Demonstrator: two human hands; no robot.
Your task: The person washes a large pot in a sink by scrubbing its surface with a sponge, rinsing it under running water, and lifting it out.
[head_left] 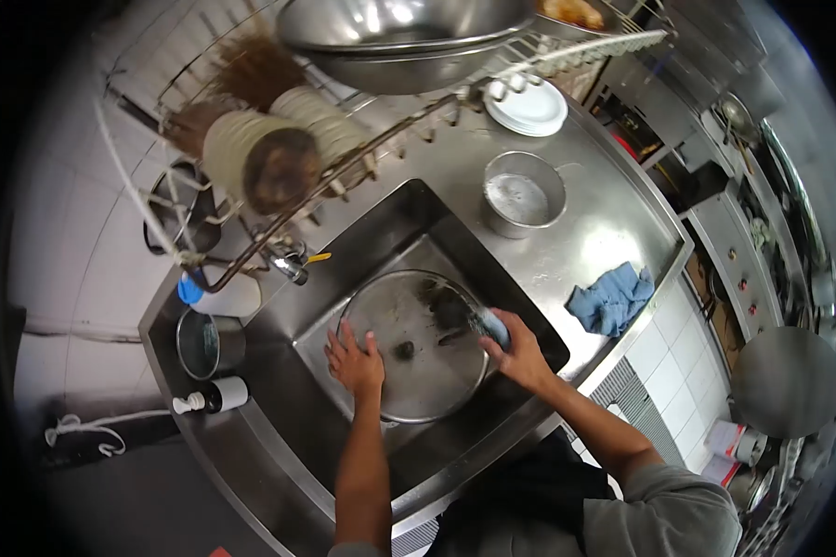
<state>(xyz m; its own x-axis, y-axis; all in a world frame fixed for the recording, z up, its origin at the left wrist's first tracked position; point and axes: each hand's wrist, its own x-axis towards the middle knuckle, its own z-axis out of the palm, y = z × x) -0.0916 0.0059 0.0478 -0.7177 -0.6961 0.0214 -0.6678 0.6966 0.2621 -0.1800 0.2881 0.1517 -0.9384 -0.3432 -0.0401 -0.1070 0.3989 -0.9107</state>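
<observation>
In the steel sink [344, 446] lies a large round metal pan [390, 306] with dark residue and a small dark lump on it. My left hand [355, 362] rests on the pan's left side, its fingers spread and nothing held. My right hand [520, 355], at the pan's right edge, is wrapped round a bluish-grey bottle [490, 327]. The bottle's far end points at a dark patch [448, 308] on the pan; what exactly lies there is blurred.
Above hangs a wire rack [437, 110] with metal bowls [404, 46]. A pot [524, 195], white plates [528, 107] and a blue cloth [609, 299] are on the right counter. A faucet [290, 265], pump bottle [215, 396] and metal container [206, 345] stand left.
</observation>
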